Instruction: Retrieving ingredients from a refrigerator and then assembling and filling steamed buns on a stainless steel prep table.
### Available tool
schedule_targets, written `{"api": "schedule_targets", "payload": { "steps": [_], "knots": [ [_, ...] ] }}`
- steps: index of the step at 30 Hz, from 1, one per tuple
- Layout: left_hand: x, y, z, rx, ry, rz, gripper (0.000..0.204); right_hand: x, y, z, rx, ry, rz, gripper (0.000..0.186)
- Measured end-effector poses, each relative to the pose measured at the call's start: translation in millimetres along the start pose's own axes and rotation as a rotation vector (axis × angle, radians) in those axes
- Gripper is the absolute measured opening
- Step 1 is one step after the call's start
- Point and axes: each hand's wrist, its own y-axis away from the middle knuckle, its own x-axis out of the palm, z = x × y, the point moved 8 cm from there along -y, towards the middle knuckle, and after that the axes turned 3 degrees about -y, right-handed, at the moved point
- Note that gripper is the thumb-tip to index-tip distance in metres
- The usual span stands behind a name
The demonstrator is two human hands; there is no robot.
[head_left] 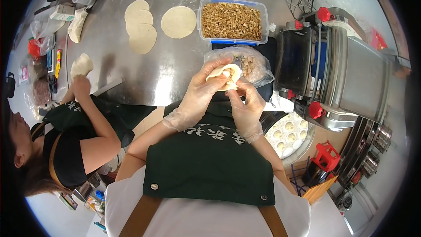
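Both my hands, in clear plastic gloves, are raised in front of my apron near the table's edge. My left hand [197, 94] cups a partly gathered bun [229, 82] from the left, with pale filling showing in its opening. From below and the right, my right hand [246, 106] pinches the dough edge between thumb and fingers. Just behind them lies a clear plastic bag of brownish filling [254, 66]. A flat round dough wrapper [178, 22] rests on the steel table [103, 26], beside several overlapping wrappers [141, 33] to its left.
A clear box of chopped brown filling [231, 21] stands beyond the bag. On the right is a roller machine with red knobs [324, 61]. Below it sits a round tray of finished buns [302, 151]. At left a co-worker's hands [80, 85] handle another wrapper [81, 66].
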Motion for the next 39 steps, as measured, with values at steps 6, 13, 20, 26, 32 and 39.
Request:
{"api": "schedule_targets", "payload": {
  "steps": [6,13,20,26,32,39],
  "knots": [
    [2.7,2.3,-8.3,-0.002,0.142,-0.023,0.046,0.6,-4.0,12.4,-0.112,0.069,0.004,0.030],
    [0.3,1.9,-5.1,-0.025,0.129,-0.086,0.045,-1.7,-1.2,6.3,-0.057,0.060,-0.010,0.028],
    [-2.2,-2.3,-1.2,-0.028,0.149,-0.092,0.035,0.0,-2.6,10.7,-0.089,0.076,-0.006,0.028],
    [-6.0,-1.6,2.7,-0.034,0.091,-0.124,0.026,0.4,-0.7,10.5,-0.067,0.084,0.024,0.028],
    [-12.7,-6.6,10.9,-0.045,0.168,-0.183,0.026,1.6,-4.0,13.8,-0.148,0.138,0.005,0.031],
    [-11.0,-8.0,12.6,-0.033,0.100,-0.167,0.028,-1.5,-2.5,8.6,-0.122,0.130,-0.017,0.031]
  ]
}}
